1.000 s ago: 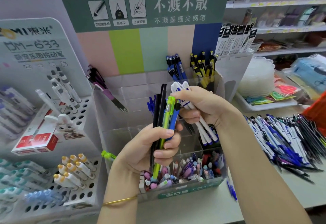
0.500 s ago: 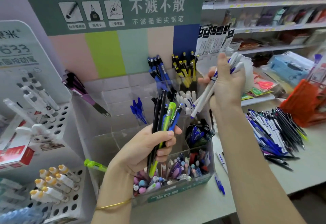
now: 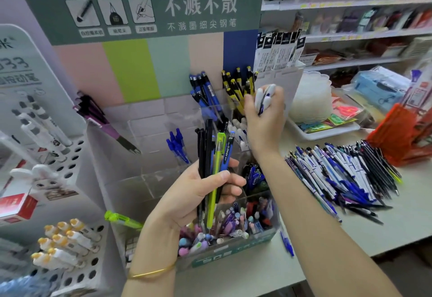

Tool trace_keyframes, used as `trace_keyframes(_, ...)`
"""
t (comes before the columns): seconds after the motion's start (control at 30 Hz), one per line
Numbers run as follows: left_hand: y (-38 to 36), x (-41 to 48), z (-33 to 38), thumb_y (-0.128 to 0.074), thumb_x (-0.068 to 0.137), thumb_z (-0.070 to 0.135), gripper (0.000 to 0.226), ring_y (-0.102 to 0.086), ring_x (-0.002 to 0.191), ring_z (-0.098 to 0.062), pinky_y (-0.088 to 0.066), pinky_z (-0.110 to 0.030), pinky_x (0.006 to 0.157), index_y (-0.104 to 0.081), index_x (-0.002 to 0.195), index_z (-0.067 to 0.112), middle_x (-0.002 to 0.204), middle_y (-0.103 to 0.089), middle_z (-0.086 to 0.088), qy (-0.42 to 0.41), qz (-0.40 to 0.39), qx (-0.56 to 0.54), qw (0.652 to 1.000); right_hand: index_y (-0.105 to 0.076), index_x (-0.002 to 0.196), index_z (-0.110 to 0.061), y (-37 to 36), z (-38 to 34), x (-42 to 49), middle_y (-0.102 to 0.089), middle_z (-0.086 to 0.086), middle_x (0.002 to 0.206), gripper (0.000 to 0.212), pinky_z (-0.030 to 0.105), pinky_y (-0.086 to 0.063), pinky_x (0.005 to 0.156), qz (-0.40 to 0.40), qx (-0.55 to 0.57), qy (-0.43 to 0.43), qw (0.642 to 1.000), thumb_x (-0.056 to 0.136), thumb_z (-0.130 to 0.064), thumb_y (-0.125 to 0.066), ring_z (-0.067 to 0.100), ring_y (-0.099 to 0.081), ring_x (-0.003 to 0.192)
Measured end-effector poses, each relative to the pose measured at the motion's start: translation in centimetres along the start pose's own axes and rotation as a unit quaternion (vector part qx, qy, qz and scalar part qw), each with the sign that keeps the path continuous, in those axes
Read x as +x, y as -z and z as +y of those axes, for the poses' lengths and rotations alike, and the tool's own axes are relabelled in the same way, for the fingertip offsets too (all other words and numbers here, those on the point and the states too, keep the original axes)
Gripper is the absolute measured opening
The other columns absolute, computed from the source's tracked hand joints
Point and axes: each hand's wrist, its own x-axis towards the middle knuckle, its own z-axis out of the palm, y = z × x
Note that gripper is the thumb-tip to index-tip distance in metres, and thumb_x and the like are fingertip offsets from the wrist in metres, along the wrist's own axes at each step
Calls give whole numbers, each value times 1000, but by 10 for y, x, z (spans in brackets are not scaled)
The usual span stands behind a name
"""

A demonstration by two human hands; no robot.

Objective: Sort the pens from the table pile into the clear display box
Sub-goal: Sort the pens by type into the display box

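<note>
The right hand (image 3: 264,119) is clenching white pens (image 3: 263,96) over the box's (image 3: 149,179) back-right corner — probably to drop them — while the left hand (image 3: 196,193) is gripping mixed pens (image 3: 214,161) upright.

The left hand (image 3: 201,193) is low and near the middle, palm turned up a bit, with its fingers (image 3: 230,181) and thumb curled tight around something it holds upright. A thin gold band sits on that wrist. The right hand (image 3: 265,114) is raised higher and farther away, its back toward the camera, closed in a fist. The right arm stretches long and bare.
</note>
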Motion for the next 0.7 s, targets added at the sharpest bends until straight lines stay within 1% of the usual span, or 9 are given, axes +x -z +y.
trace_keyframes(0.07, 1, -2, 1, -56, 84, 13, 37, -67, 74, -19, -57, -29, 66, -54, 121, 6, 90, -72, -14, -7, 6, -17, 1000, -46, 99, -6, -1, 4, -10, -42, -17, 84, 19, 6, -33, 62, -7, -24, 24, 999, 89, -4, -62, -15, -44, 75)
trace_keyframes(0.13, 2, -3, 1, -56, 85, 14, 39, -68, 73, -19, -58, -29, 64, -53, 123, 7, 92, -72, -15, -14, 8, -27, 1000, -45, 120, 1, -2, 6, -13, -47, -9, 102, 39, -1, -33, 72, 18, -57, 63, 996, 86, 1, -64, -7, -41, 83)
trace_keyframes(0.2, 2, -4, 2, -57, 89, 15, 36, -66, 69, -18, -56, -29, 61, -52, 124, 8, 90, -72, -13, -23, 8, -26, 999, -32, 133, -9, -2, 7, -10, -51, 10, 115, 62, -5, -30, 81, 6, -85, 97, 992, 82, 4, -66, 4, -44, 96)
trace_keyframes(0.27, 4, -4, 0, -58, 93, 16, 33, -59, 60, -15, -53, -27, 56, -51, 124, 8, 82, -68, -9, -39, 5, -25, 999, -29, 133, -20, -2, 9, -6, -50, 22, 121, 70, 0, -35, 85, -20, -102, 122, 987, 80, 5, -68, 11, -49, 102)
trace_keyframes(0.33, 5, -4, -2, -56, 89, 15, 36, -50, 55, -12, -47, -25, 52, -51, 124, 8, 75, -60, -5, -48, -5, -47, 998, -40, 133, -17, -1, 13, -4, -51, 21, 120, 63, 16, -43, 86, -32, -142, 149, 978, 81, 0, -70, 19, -50, 103)
trace_keyframes(0.4, 6, -4, -3, -55, 89, 15, 36, -44, 54, -11, -43, -23, 51, -52, 124, 9, 72, -54, -2, -49, -16, -76, 996, -55, 128, -6, -1, 18, -4, -56, 19, 115, 45, 26, -38, 89, -21, -197, 186, 962, 85, -8, -67, 20, -45, 104)
trace_keyframes(0.5, 7, -4, -5, -56, 89, 16, 38, -40, 56, -10, -40, -21, 50, -52, 126, 8, 71, -49, 0, -52, -20, -91, 994, -58, 124, 3, 0, 18, -7, -59, 20, 111, 35, 26, -36, 92, -14, -196, 198, 960, 92, -13, -56, 20, -44, 105)
trace_keyframes(0.63, 7, -6, -6, -54, 90, 16, 40, -39, 58, -10, -39, -20, 52, -50, 129, 7, 74, -44, -1, -49, -25, -96, 994, -55, 118, 8, 4, 14, -9, -55, 24, 113, 32, 11, -30, 96, -32, -134, 145, 980, 94, -11, -48, 18, -43, 109)
trace_keyframes(0.7, 7, -7, -7, -54, 90, 15, 41, -39, 59, -9, -39, -20, 52, -49, 130, 7, 74, -43, 0, -43, -28, -105, 993, -55, 117, 8, 7, 15, -9, -54, 23, 113, 33, 10, -33, 92, -45, -115, 131, 984, 93, -13, -47, 12, -44, 105)
